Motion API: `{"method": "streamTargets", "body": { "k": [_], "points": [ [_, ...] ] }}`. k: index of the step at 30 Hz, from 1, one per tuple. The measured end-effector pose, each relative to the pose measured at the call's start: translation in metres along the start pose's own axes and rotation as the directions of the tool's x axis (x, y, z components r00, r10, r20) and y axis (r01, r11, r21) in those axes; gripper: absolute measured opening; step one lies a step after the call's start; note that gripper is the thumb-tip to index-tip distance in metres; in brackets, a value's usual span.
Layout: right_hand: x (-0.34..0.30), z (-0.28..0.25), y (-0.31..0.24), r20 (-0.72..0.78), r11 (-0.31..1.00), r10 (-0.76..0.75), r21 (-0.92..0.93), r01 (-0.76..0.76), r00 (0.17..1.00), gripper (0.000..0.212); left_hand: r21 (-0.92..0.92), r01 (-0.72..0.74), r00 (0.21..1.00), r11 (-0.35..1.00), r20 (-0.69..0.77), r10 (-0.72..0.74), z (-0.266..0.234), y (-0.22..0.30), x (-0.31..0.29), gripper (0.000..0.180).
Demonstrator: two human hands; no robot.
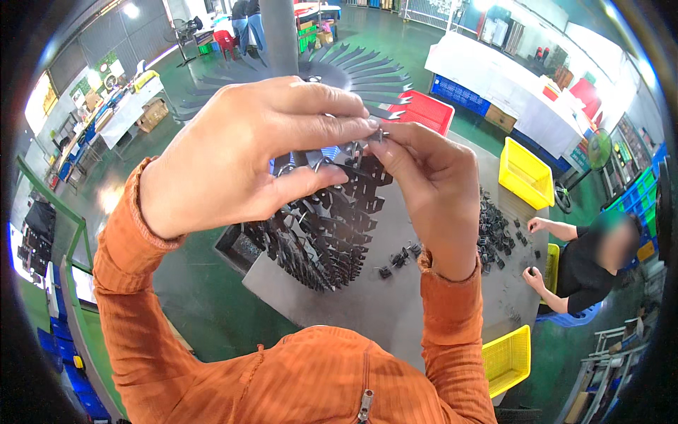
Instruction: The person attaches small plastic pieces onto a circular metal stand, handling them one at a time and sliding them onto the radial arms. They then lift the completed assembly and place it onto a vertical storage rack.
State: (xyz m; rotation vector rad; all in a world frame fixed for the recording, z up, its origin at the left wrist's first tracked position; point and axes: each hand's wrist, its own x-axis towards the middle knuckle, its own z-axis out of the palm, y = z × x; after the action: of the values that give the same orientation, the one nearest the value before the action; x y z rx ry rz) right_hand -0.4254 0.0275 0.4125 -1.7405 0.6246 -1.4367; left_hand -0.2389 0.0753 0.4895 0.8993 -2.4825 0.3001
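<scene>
Near the upper middle of the frame, the right hand (441,177) is drawn closed at the fingertips, its thumb and forefinger pinching a small dark part (382,134), from which a bit of bright metal sticks out. Across from it, the left hand (229,148) reaches in with its fingers held close together and bent, the thumb set apart below them. Its fingertips come up to the same small part, almost meeting those of the right (whether the left hand also grips something in its gap, I cannot tell, as dark pieces crowd there).

Below both hands, at the centre of the frame, rows of hanging black parts (339,233) narrow downward in front of the grey counter (381,314). Behind the hands, at the upper middle, a wheel of dark forked blades (371,74) fans out around a grey post (280,35).

Right of centre, a heap of small black parts (498,230) lies on the counter beyond the right wrist, with a few loose black pieces (400,256) left of that wrist. A red basket (432,113) stands at the upper right of the hands, and a yellow basket (526,177) farther right. At the right edge, a co-worker (590,272) sits with both arms stretched toward the counter.
</scene>
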Motion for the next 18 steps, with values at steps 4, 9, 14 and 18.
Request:
{"method": "streamTargets", "body": {
  "k": [4,9,14,18],
  "points": [
    [-0.004,0.006,0.002,-0.043,0.998,0.008,-0.062,-0.011,0.999,0.015,0.020,-0.006,1.000,1.000,0.017,0.005,0.000,0.000,-0.002,0.046],
    [-0.004,0.002,0.009,-0.107,0.995,-0.101,-0.004,0.101,0.989,0.014,0.044,0.001,1.000,0.999,0.027,-0.002,0.004,-0.002,0.002,0.043],
    [-0.002,-0.053,0.022,-0.323,0.983,-0.047,-0.184,-0.014,0.945,0.013,0.051,0.015,1.000,0.999,0.011,-0.015,0.007,-0.013,0.004,0.042],
    [0.016,-0.136,0.073,-0.431,0.900,-0.089,-0.420,-0.113,0.898,0.015,0.138,0.065,0.994,0.988,0.075,-0.076,-0.002,-0.008,0.004,0.046]
  ]
}}
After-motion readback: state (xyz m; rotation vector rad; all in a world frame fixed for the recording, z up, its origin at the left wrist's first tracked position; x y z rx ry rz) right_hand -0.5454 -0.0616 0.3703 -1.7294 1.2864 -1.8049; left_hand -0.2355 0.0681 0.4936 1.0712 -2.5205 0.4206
